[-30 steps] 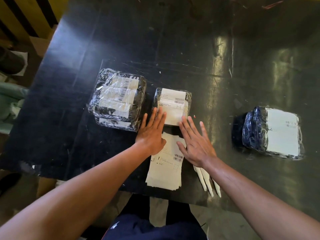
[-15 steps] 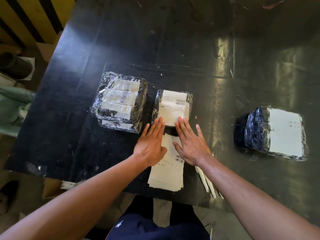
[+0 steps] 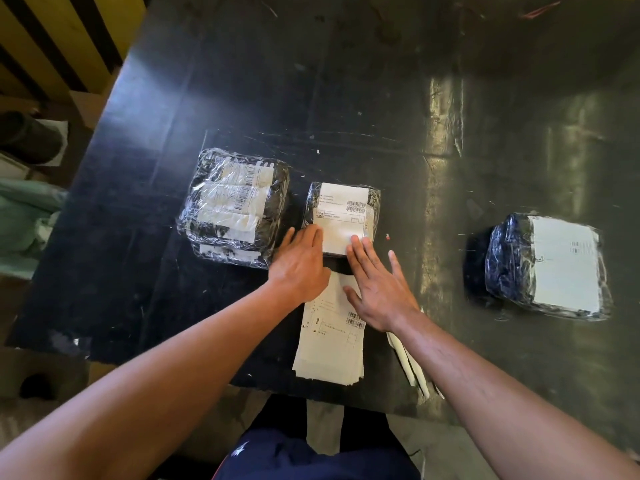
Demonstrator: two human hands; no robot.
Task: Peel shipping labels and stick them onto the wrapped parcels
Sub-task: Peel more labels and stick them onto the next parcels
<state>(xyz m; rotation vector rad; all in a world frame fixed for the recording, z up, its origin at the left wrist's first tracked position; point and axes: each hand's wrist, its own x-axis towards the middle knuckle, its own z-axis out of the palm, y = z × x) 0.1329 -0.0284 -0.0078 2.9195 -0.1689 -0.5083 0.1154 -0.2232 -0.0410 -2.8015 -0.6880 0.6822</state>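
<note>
A small wrapped parcel (image 3: 341, 216) lies at the table's middle with a white shipping label (image 3: 343, 211) on its top. My left hand (image 3: 299, 263) and my right hand (image 3: 377, 282) lie flat with straight fingers, fingertips touching the near edge of that label. Under my wrists sits a stack of label sheets (image 3: 330, 341) at the table's front edge. To the left lies a larger wrapped parcel (image 3: 235, 206) showing several labels under its film. A dark wrapped parcel (image 3: 543, 265) with a white label lies at the right.
Peeled white backing strips (image 3: 410, 365) lie beside the stack near the front edge of the black table (image 3: 346, 98). A cardboard box (image 3: 45, 372) sits on the floor at the left, below a yellow-and-black striped wall (image 3: 59, 39). My legs are under the table edge.
Both hands have slid a little toward me over the label and drawn closer together. The camera has shifted slightly; the parcels have stayed in place.
</note>
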